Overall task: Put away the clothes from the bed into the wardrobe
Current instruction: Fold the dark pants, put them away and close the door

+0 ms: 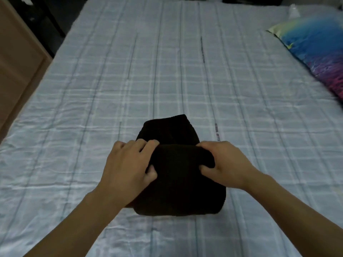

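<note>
A dark, nearly black folded garment [178,182] lies on the bed [167,71] near its front edge, a folded layer turned over its middle. My left hand [128,164] grips the left end of that fold, fingers over the top and thumb on the near side. My right hand [224,162] grips the fold's right end the same way. The garment's far part [167,128] sticks out flat beyond both hands.
The bed carries a pale blue checked sheet. A colourful blue and purple pillow [319,51] lies at the right edge. A light wooden cabinet [16,58] stands along the left side, with dark floor behind it.
</note>
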Tool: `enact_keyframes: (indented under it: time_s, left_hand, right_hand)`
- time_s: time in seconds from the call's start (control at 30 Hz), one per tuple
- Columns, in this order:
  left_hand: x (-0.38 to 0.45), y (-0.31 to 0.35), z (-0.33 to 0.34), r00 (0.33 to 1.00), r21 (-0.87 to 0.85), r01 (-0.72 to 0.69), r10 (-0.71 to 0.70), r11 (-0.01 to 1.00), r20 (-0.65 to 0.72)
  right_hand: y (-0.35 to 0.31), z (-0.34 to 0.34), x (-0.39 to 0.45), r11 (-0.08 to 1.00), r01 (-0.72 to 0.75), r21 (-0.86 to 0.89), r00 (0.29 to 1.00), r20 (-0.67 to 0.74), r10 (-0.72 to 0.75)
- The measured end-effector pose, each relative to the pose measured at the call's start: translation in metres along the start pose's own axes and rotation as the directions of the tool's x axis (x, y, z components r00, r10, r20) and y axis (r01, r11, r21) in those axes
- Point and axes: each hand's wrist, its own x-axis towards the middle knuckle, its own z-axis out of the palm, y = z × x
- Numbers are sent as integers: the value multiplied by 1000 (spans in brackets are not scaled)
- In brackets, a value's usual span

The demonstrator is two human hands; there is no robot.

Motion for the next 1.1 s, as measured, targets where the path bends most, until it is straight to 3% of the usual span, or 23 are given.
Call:
enact_keyframes:
  time_s: [0.13, 0.2, 0.33, 0.5, 0.57, 0.7, 0.83, 1.1]
  left_hand:
    - [61, -22, -4, 964, -25, 57, -62, 998, -257]
    - [81, -19, 8, 945, -43, 74, -84, 996, -317]
    - [80, -4, 76, 986, -78, 164, -164, 983, 4]
    - [111, -27, 131, 965, -92, 240, -228, 966, 127]
    - [117, -32, 138, 972, -145, 223, -208, 964, 111]
    - [112, -43, 152, 987, -308, 155, -159, 939, 12]
    - [125, -47, 174, 985, -337, 125, -158, 933, -71]
    - [124, -40, 157, 983, -326, 147, -176, 934, -60]
  right_hand:
    - [7, -19, 72, 995, -24, -102, 983, -185, 5]
    - [13, -20, 113, 983, -44, -180, 965, -263, -5]
    - [24, 17, 170, 932, -168, -322, 960, -269, 81]
    - [13, 46, 180, 979, -119, -167, 886, -463, 29]
    - [1, 62, 162, 978, -94, -185, 906, -423, 7]
    - [24, 93, 159, 980, -65, -188, 978, -207, 25]
    - [52, 110, 184, 999, 12, -34, 968, -249, -20]
    - [50, 104, 176, 1000, 21, -23, 946, -324, -28]
